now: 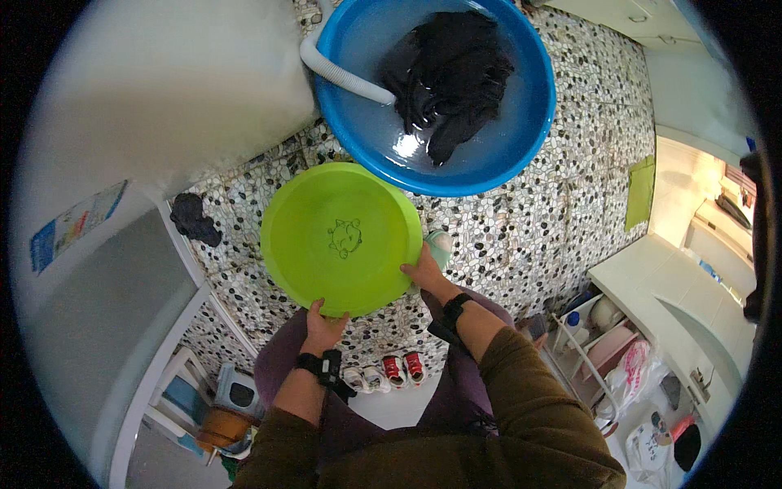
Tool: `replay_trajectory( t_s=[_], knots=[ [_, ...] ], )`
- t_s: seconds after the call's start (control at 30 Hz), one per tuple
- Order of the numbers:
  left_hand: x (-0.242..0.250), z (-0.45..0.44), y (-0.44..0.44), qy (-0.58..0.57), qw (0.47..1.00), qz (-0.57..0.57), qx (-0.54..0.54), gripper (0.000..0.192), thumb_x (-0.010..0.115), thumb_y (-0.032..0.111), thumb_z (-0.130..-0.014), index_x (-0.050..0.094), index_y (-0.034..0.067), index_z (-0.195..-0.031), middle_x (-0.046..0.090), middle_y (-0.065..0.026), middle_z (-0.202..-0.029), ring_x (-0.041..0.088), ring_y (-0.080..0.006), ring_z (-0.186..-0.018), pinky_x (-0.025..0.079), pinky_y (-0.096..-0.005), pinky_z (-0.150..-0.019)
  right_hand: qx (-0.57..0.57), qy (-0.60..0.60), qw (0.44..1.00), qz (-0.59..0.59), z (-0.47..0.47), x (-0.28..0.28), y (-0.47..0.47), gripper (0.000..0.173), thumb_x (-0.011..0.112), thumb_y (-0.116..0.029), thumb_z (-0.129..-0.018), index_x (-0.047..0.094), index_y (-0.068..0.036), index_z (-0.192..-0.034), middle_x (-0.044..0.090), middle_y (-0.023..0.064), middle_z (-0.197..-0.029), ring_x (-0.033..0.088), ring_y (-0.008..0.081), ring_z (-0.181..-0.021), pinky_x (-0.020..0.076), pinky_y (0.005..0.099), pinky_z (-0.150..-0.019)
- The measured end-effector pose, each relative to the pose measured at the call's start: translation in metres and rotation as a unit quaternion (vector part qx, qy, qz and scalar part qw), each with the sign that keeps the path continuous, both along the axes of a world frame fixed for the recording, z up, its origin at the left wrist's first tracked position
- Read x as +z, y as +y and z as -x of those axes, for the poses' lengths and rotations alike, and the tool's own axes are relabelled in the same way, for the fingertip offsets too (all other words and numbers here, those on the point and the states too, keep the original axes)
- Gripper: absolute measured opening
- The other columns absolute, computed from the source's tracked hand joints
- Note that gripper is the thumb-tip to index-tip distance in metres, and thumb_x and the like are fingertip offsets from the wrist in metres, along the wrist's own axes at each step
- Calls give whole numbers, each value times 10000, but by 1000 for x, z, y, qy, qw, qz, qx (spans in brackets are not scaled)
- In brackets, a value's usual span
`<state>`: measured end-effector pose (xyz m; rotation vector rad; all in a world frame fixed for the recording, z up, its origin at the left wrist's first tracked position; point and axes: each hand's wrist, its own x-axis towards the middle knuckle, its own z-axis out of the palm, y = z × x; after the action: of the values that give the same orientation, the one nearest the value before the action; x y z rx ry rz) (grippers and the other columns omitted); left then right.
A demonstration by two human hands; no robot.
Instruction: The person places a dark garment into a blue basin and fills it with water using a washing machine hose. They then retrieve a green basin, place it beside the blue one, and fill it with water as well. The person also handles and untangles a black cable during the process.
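Note:
A green plastic basin [305, 232] with a line drawing of an animal on its bottom is held in front of me by its near rim. My left hand [324, 330] grips that rim at the bottom, while my right hand [424, 269] grips it at the lower right. Nothing lies inside this basin. Beyond it, and appearing to meet or overlap its edge, stands a larger blue plastic basin [544, 116] of cloudy water. Dark wet cloth [455, 73] lies in the water, and the end of a grey corrugated hose [348, 79] reaches over the rim.
A dark crumpled cloth [195, 219] lies on the pebbled floor at left. Two pairs of small shoes [403, 368] stand between my legs. A wire rack [577, 342] with bottles and bags is at lower right. A large white surface [201, 79] borders the upper left.

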<state>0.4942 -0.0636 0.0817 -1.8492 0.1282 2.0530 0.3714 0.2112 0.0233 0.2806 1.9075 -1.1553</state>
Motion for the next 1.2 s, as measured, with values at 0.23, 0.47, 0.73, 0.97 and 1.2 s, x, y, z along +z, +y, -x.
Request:
replay_trajectory(
  t_s=[0.23, 0.47, 0.73, 0.97, 1.2],
  knots=[
    [-29, 40, -27, 181, 932, 65, -306, 556, 538, 241, -901, 273, 55, -1354, 227, -165, -1396, 284, -334, -1272, 321, -476, -1018, 52, 30, 997, -54, 61, 40, -1, 758, 639, -165, -824, 175, -15, -1404, 546, 241, -1122, 581, 378, -1000, 501, 418, -787],
    [45, 125, -62, 119, 989, 83, -35, 472, 557, 219, -869, 390, 65, -1284, 334, -146, -1288, 347, -325, -1236, 337, -479, -995, -30, -177, 940, 290, 138, 208, 36, 573, 528, -173, -929, 242, -77, -1416, 513, 166, -1190, 587, 208, -986, 518, 332, -796],
    [37, 143, -88, 233, 965, 100, -63, 491, 545, 205, -848, 377, 51, -1283, 355, -159, -1250, 392, -333, -1202, 361, -490, -982, -35, -73, 972, 219, 167, 329, 118, 775, 675, -345, -807, 278, -21, -1388, 545, 233, -1068, 645, 317, -797, 578, 379, -581],
    [-13, 186, -47, 308, 940, 73, -131, 518, 521, 245, -885, 335, 50, -1327, 237, -202, -1416, 328, -345, -1280, 343, -516, -999, -286, 203, 927, 130, 202, 240, 237, 529, 497, -306, -917, 365, -30, -1348, 550, 140, -1147, 571, 224, -953, 494, 372, -815],
    [-82, 248, 4, 332, 911, 104, -220, 568, 523, 292, -894, 312, 66, -1371, 287, -149, -1419, 353, -304, -1274, 309, -509, -1027, -351, -64, 933, 44, 189, 7, 218, 498, 513, -298, -923, 386, 56, -1251, 471, 253, -1212, 599, 362, -933, 555, 418, -750]
  ],
)
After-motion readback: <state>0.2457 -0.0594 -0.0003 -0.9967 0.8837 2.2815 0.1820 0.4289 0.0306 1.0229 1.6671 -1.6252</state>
